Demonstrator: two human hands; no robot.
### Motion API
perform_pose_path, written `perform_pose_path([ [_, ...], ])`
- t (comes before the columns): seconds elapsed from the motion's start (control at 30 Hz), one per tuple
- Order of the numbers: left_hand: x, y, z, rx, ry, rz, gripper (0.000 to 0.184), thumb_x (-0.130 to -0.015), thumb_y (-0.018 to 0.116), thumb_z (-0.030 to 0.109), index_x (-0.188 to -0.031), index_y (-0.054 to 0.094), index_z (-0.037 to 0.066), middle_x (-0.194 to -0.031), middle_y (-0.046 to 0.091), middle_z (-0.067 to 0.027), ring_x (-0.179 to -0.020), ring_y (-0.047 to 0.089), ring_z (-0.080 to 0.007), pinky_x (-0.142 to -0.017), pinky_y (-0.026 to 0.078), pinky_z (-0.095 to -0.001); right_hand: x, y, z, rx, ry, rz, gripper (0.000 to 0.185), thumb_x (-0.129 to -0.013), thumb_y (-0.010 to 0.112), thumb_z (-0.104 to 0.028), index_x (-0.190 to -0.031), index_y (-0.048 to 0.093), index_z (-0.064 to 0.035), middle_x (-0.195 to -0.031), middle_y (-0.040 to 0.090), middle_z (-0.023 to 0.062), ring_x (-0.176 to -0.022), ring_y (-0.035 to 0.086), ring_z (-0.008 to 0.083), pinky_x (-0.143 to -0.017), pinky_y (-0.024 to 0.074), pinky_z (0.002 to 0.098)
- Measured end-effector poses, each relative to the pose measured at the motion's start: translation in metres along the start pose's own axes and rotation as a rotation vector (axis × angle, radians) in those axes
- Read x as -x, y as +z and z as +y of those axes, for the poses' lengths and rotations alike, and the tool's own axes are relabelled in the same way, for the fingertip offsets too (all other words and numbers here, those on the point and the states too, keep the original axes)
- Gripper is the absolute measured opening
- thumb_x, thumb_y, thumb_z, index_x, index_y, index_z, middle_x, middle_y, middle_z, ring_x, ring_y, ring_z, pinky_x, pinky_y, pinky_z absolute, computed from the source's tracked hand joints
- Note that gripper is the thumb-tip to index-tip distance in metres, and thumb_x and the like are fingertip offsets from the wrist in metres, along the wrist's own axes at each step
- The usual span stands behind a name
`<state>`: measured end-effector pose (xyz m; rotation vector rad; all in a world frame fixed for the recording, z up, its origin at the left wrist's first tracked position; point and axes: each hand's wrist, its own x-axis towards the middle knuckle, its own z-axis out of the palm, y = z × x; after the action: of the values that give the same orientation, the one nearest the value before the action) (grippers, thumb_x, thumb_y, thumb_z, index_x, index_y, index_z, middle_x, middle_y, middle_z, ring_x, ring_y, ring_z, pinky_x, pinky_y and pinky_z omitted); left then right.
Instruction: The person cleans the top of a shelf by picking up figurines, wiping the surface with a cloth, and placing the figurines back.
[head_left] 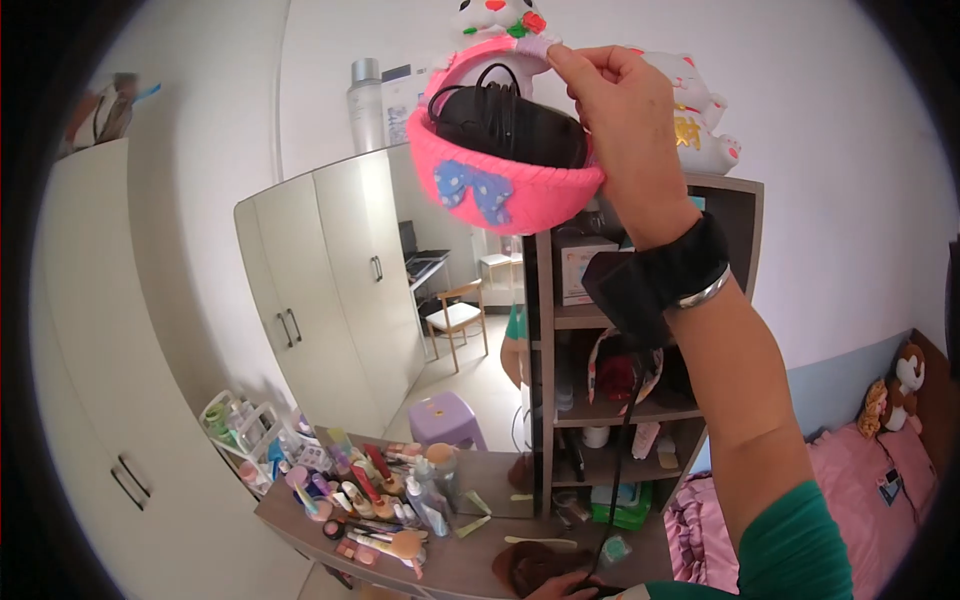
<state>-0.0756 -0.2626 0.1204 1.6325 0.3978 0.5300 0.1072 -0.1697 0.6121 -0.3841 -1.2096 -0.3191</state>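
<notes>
My right hand (pixel 625 110) is raised, its thumb and fingers pinching the handle (pixel 535 46) of a pink woven basket (pixel 530 195). A blue dotted bow (pixel 473 190) decorates the basket's front. Inside lies a black object (pixel 515 125) with a coiled cable; its kind does not show clearly. At the bottom edge, my left hand (pixel 562 588) is partly cut off, its fingers curled beside a dark thing I cannot make out. A thin black cord (pixel 617 475) runs down to it from near my right wrist, which wears a black strap (pixel 690 262).
Cosmetics and brushes (pixel 385 500) crowd the dressing table (pixel 470 555), before a large mirror (pixel 350 300). A shelf unit (pixel 745 200) bears a white cat figurine (pixel 700 120) and a bottle (pixel 367 105) stands farther left. A pink bed (pixel 840 500) is at right, a wardrobe (pixel 100 350) at left.
</notes>
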Motion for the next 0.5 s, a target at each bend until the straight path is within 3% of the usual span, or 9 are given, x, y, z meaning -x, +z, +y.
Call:
perform_pose_path([
  [0.07, 0.002, 0.000, 0.009, -0.349, 0.033, 0.265, 0.023, -0.090, 0.060, 0.019, -0.105, 0.062, 0.002, -0.094, 0.064, -0.0099, -0.090, 0.061, -0.0268, -0.078, 0.048, -0.0374, -0.008, 0.001, 0.002, -0.008, -0.026, 0.005, 0.041, -0.077, 0.069, -0.033, -0.082, 0.065, 0.0077, -0.074, 0.066, 0.0146, -0.071, 0.063, 0.0206, -0.068, 0.0489, 0.0311],
  [0.13, 0.000, 0.000, 0.008, -0.535, 0.166, 0.591, 0.010, -0.087, 0.058, 0.011, -0.090, 0.063, 0.003, -0.081, 0.064, -0.0071, -0.078, 0.062, -0.0217, -0.067, 0.048, -0.0340, -0.016, -0.001, 0.002, 0.000, -0.047, -0.005, 0.038, -0.079, 0.071, -0.031, -0.086, 0.065, 0.0056, -0.071, 0.059, 0.0052, -0.065, 0.053, 0.0113, -0.059, 0.0419, 0.0244],
  [0.17, 0.004, -0.008, 0.008, -0.319, 0.170, 0.640, 0.011, -0.088, 0.057, 0.011, -0.090, 0.063, 0.003, -0.080, 0.064, -0.0072, -0.076, 0.061, -0.0187, -0.065, 0.048, -0.0318, -0.018, -0.003, 0.002, 0.006, -0.056, -0.008, 0.036, -0.080, 0.071, -0.030, -0.087, 0.065, 0.0045, -0.069, 0.056, 0.0005, -0.062, 0.048, 0.0067, -0.055, 0.0385, 0.0211],
  [0.27, 0.031, -0.027, 0.027, 0.311, 0.038, 0.910, 0.013, -0.090, 0.054, 0.012, -0.090, 0.064, 0.003, -0.074, 0.060, -0.0063, -0.066, 0.056, -0.0123, -0.059, 0.045, -0.0262, -0.020, -0.012, -0.005, 0.030, -0.023, -0.027, 0.040, -0.080, 0.070, -0.033, -0.088, 0.065, 0.0050, -0.071, 0.057, 0.0022, -0.064, 0.051, 0.0090, -0.058, 0.0417, 0.0226],
  [0.33, 0.046, -0.039, 0.042, -0.092, 0.221, 1.059, 0.015, -0.091, 0.055, 0.013, -0.093, 0.065, 0.003, -0.073, 0.059, -0.0031, -0.064, 0.053, -0.0111, -0.058, 0.044, -0.0263, -0.027, -0.015, -0.003, 0.113, -0.038, -0.009, 0.040, -0.080, 0.070, -0.034, -0.088, 0.065, 0.0049, -0.072, 0.058, 0.0032, -0.065, 0.052, 0.0100, -0.060, 0.0432, 0.0232],
  [0.43, 0.078, -0.042, 0.091, -0.625, 0.062, 0.954, 0.017, -0.091, 0.056, 0.014, -0.099, 0.064, 0.003, -0.074, 0.058, -0.0006, -0.065, 0.052, -0.0098, -0.059, 0.044, -0.0261, -0.044, -0.024, 0.006, 0.178, -0.099, -0.029, 0.041, -0.080, 0.070, -0.035, -0.089, 0.065, 0.0049, -0.074, 0.059, 0.0042, -0.067, 0.053, 0.0108, -0.061, 0.0445, 0.0241],
  [0.5, 0.091, -0.035, 0.096, -0.506, -0.134, 0.761, 0.018, -0.091, 0.057, 0.015, -0.101, 0.064, 0.002, -0.075, 0.059, 0.0002, -0.067, 0.052, -0.0100, -0.060, 0.044, -0.0264, -0.058, -0.028, 0.014, 0.193, -0.096, -0.045, 0.040, -0.080, 0.070, -0.034, -0.089, 0.065, 0.0047, -0.074, 0.059, 0.0044, -0.067, 0.053, 0.0109, -0.061, 0.0447, 0.0245],
])
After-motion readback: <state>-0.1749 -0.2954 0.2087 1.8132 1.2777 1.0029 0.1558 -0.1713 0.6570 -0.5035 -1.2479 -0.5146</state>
